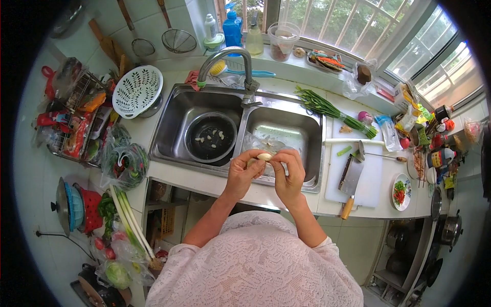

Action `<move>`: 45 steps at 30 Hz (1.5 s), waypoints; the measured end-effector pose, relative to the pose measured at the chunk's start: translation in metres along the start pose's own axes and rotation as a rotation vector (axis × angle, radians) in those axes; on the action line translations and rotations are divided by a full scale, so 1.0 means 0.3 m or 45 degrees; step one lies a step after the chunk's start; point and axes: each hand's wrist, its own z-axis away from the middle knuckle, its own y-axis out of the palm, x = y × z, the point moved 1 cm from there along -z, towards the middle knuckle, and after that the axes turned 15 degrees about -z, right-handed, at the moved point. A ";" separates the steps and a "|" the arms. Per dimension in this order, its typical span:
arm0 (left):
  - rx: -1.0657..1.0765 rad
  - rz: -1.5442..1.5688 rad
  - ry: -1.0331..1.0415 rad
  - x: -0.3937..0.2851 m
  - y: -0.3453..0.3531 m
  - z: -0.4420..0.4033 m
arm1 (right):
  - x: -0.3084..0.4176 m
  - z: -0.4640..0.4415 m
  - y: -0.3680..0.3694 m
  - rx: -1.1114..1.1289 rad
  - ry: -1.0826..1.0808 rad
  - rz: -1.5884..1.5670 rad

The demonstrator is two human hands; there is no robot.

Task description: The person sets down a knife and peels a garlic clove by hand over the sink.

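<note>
Over the sink's (pixel 307 130) near edge, my left hand (pixel 240 174) and right hand (pixel 289 176) pinch one garlic clove (pixel 264 156), not yet among the pale cloves (pixel 221 134) in the sink's bowl (pixel 225 148).

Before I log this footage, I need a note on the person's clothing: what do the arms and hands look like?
The left hand and right hand are bare; no gloves, watch or bracelet show. The forearms are uncovered too. Pale pink sleeves end near the elbows, matching a top with a lace-like pattern.
</note>
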 end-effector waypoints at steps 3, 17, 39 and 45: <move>-0.009 -0.001 -0.017 -0.003 -0.002 -0.001 | -0.012 0.010 0.002 -0.055 0.106 -0.134; 0.013 -0.138 0.023 -0.014 -0.002 0.000 | -0.006 0.003 0.004 -0.063 0.060 -0.097; -0.144 -0.680 0.140 -0.073 0.001 -0.002 | -0.028 -0.002 -0.025 -0.127 0.289 -0.305; -0.150 -0.694 0.184 -0.065 0.007 -0.007 | -0.011 -0.009 -0.001 -0.007 0.181 -0.229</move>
